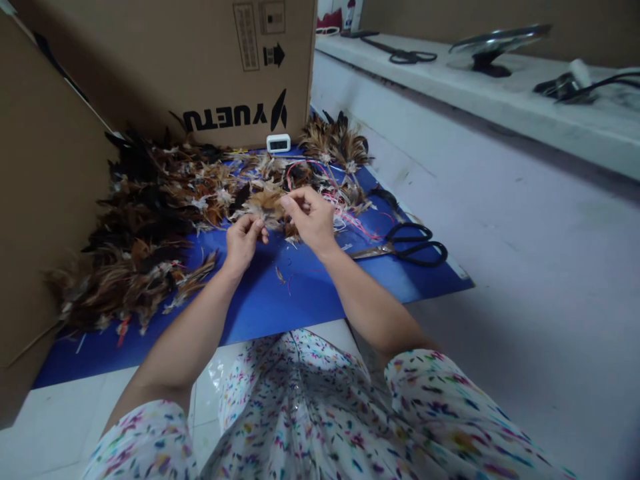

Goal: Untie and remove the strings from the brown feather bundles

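My left hand [243,241] is closed in a pinch on a small bunch of brown feathers [266,203], gripping its pale lower end. Just right of it, my right hand [313,220] has thumb and forefinger pressed together at the bunch's right side. Whether the right fingertips hold a feather or a thread is too small to make out. Beyond both hands lies a broad heap of brown and black feathers [165,180]. Pink and white strings [350,217] lie tangled beside my right hand. Black-handled scissors [400,247] rest farther right on the blue board [290,300].
A cardboard box [200,67] stands behind the heap, with another cardboard panel [45,167] at the left. A small white digital clock [279,143] stands against the box. More feather bunches [335,143] lie at the back right. Along the right runs a ledge [450,80] holding another pair of scissors [405,55].
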Demonstrator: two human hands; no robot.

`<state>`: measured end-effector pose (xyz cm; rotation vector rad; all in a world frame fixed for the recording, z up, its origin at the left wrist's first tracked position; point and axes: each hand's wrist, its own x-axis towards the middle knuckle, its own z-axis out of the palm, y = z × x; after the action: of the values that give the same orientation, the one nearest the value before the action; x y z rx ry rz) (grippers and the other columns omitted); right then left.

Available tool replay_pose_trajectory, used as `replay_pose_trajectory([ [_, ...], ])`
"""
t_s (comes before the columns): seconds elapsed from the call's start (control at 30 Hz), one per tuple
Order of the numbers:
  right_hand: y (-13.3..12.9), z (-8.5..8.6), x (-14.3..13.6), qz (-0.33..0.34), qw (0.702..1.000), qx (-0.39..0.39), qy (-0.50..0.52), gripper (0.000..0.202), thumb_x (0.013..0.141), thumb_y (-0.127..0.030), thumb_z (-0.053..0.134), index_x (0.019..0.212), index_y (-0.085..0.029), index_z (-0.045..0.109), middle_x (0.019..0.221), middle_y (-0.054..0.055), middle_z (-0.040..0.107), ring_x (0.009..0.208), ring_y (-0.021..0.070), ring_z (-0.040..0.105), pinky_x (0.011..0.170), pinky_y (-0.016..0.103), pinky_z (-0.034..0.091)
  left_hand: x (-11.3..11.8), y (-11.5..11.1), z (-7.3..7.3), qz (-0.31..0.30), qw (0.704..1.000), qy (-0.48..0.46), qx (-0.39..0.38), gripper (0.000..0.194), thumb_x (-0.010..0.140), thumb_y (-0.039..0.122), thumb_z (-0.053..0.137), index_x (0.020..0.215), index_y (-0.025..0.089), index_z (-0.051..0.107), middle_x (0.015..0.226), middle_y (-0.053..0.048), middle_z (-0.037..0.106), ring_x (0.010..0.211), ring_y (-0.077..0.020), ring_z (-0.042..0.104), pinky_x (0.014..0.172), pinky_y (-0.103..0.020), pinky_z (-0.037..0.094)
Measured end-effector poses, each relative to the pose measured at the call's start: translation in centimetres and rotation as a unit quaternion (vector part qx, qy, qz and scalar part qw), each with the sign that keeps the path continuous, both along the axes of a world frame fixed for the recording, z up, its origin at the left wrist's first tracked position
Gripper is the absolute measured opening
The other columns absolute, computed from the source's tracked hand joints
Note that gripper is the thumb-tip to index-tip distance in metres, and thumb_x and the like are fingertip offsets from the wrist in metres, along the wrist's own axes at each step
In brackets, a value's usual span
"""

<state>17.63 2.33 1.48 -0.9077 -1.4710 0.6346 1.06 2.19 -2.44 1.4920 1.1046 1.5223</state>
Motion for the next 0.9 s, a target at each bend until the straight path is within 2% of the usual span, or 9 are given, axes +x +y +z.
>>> replay_pose_trajectory([
  [0.23,1.0,0.1,0.9,-0.012,1.0,0.009,0.005,0.044,0.093,-0.065,0.05,0.088,-0.022,0.058,0.077,0.0,0.067,0.066,0.0109,0.065,0.065,0.025,0.053,0.3,0.2,0.1,-0.032,0.995,-0.092,-0.038,0.055,0.065,0.065,0.082,0.066,0.019,0.053,0.052,0.005,0.057,0.041,-0.0064,0.05,0.044,-0.018,0.044],
  [0.37,1.7,0.2,1.7,0.035,0.999,-0.031,-0.009,0.036,0.092,-0.057,0.056,0.091,-0.022,0.058,0.076,-0.001,0.066,0.062,0.0093,0.063,0.059,0.023,0.05,0.5,0.1,0.3,-0.024,0.991,-0.126,-0.038,0.056,0.065,0.064,0.083,0.067,0.02,0.049,0.053,0.006,0.055,0.042,-0.0059,0.049,0.043,-0.018,0.042],
  [0.5,1.5,0.9,2.7,0.093,0.989,-0.065,-0.092,0.014,0.086,-0.033,0.067,0.088,-0.02,0.063,0.077,-0.001,0.068,0.06,0.0096,0.061,0.057,0.024,0.049,0.5,0.2,0.5,-0.016,0.989,-0.138,-0.052,0.05,0.071,0.057,0.082,0.069,0.021,0.048,0.055,0.006,0.055,0.043,-0.0058,0.048,0.044,-0.018,0.043],
  [0.6,0.7,1.8,3.5,0.101,0.977,-0.042,-0.185,0.005,0.081,-0.02,0.064,0.084,-0.019,0.067,0.075,-0.002,0.068,0.059,0.0098,0.06,0.061,0.026,0.048,0.3,0.3,0.6,-0.016,0.987,-0.152,-0.05,0.047,0.074,0.053,0.081,0.07,0.021,0.046,0.056,0.006,0.055,0.043,-0.0061,0.048,0.043,-0.019,0.043],
  [0.73,-0.7,2.4,5.5,0.083,0.962,-0.02,-0.261,0.009,0.08,-0.016,0.062,0.08,-0.019,0.07,0.069,-0.003,0.066,0.062,0.011,0.056,0.063,0.026,0.045,0.2,0.5,0.5,-0.019,0.986,-0.156,-0.051,0.045,0.078,0.05,0.08,0.07,0.022,0.046,0.057,0.006,0.056,0.044,-0.0065,0.049,0.042,-0.019,0.044],
  [0.83,-1.7,2.0,7.2,0.08,0.951,-0.022,-0.297,0.012,0.08,-0.013,0.062,0.081,-0.019,0.072,0.07,-0.002,0.066,0.064,0.0117,0.055,0.066,0.028,0.043,0.3,0.6,0.3,-0.009,0.987,-0.154,-0.041,0.042,0.081,0.049,0.077,0.071,0.021,0.047,0.058,0.006,0.055,0.043,-0.0064,0.05,0.042,-0.019,0.044],
  [0.9,-2.5,1.3,8.0,0.104,0.937,-0.035,-0.332,0.011,0.079,-0.012,0.064,0.08,-0.019,0.072,0.073,-0.001,0.066,0.065,0.0119,0.055,0.068,0.028,0.042,0.4,0.6,0.2,-0.001,0.987,-0.155,-0.035,0.04,0.083,0.048,0.076,0.071,0.021,0.049,0.058,0.005,0.056,0.043,-0.0063,0.051,0.042,-0.018,0.044],
])
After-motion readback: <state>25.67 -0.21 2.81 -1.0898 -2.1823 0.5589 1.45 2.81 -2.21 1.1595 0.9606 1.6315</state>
